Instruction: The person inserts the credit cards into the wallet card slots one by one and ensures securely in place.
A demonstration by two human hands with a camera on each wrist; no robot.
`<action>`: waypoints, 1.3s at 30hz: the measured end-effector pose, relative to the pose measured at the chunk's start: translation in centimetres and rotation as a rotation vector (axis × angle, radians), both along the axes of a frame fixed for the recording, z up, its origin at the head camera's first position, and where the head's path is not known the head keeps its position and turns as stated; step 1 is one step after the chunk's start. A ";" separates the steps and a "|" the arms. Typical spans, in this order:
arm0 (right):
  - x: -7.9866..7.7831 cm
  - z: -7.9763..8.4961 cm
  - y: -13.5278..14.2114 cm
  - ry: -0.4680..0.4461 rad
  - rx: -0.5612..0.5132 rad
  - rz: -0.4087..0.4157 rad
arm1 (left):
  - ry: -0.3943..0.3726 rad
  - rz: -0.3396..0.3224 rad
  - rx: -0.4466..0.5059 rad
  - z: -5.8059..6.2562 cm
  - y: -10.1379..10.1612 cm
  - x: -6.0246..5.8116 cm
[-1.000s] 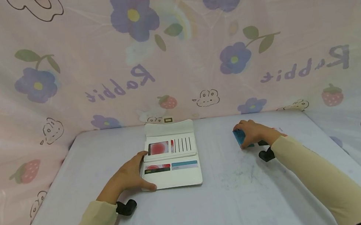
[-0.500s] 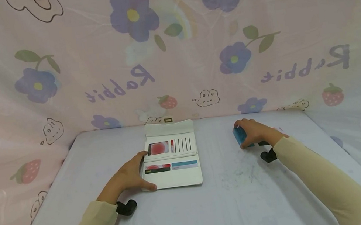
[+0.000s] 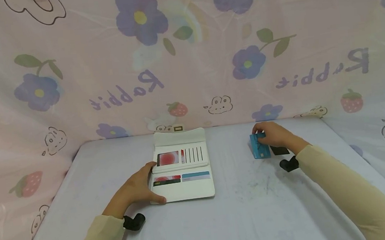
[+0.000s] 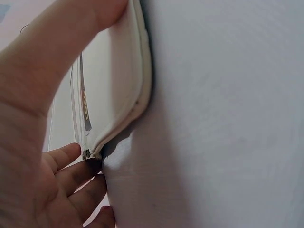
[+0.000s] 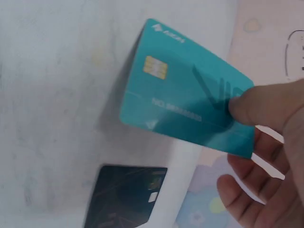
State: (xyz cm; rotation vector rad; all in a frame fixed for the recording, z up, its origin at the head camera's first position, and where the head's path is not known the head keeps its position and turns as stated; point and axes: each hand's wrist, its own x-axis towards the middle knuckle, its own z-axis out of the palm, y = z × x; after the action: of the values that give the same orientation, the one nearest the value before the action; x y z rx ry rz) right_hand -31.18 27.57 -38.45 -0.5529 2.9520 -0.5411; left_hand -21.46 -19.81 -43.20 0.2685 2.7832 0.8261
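A white wallet (image 3: 185, 192) lies unfolded on the table, with cards showing in its slots and window. My left hand (image 3: 137, 187) holds it at the left side: the thumb lies on the near left corner and the fingers reach along the left edge. In the left wrist view the wallet's rounded corner (image 4: 126, 90) shows between thumb and fingers. To the right, my right hand (image 3: 274, 134) pinches a teal bank card (image 5: 180, 90) by its far end, thumb on the printed face. The card is tilted, with its gold chip toward the near side.
A black card (image 5: 126, 194) lies on the table beside the teal card, partly behind the right hand in the head view. The white-covered table (image 3: 233, 226) ends at a curtain (image 3: 194, 76) printed with flowers and rabbits.
The teal card has turned its face toward the head camera as the right hand shifted its hold to the far end. More of the black card shows. Left hand and wallet have stayed put.
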 end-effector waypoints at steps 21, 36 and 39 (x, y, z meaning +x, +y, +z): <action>2.1 2.1 -2.3 0.033 -0.033 0.040 | 0.008 -0.005 0.002 -0.1 0.0 -0.1; 3.1 2.2 -5.6 0.080 -0.197 0.027 | 0.016 -0.008 -0.013 -0.3 0.0 -0.1; 3.1 2.0 -6.3 0.080 -0.237 0.014 | 0.012 -0.005 -0.009 -0.2 0.0 -0.1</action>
State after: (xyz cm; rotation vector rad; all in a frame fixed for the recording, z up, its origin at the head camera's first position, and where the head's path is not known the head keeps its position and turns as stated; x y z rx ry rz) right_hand -28.12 21.26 -36.48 -0.6297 2.9749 -0.8956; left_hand -21.57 -19.83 -43.40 0.2797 2.7956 0.8138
